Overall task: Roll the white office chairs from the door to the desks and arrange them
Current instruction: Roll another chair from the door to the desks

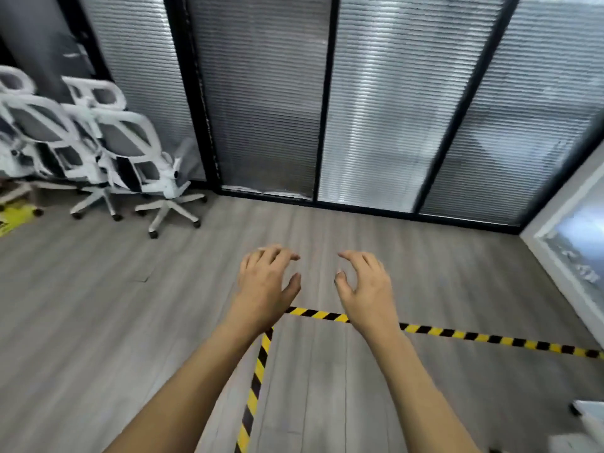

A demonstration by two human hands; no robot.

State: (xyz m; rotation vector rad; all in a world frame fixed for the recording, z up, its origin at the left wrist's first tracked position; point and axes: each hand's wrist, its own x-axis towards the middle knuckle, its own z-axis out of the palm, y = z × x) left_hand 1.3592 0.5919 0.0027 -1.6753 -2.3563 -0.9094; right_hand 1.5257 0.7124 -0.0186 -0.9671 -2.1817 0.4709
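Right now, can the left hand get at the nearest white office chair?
Probably not from here. The left hand hangs open over the hazard tape, while the nearest white office chair stands far off to the left by the blinds. Bare floor lies between, so nothing blocks walking over.

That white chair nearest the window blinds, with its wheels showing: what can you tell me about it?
The nearest white chair has a white plastic-looking frame, grey mesh back panels and a looped headrest. Its five-armed white base on dark casters stands on the grey wood-look floor. It appears tilted in this wide-angle view, pressed close against a second white chair on its left, beside the black-framed glass wall. Nobody touches it; it is slightly blurred.
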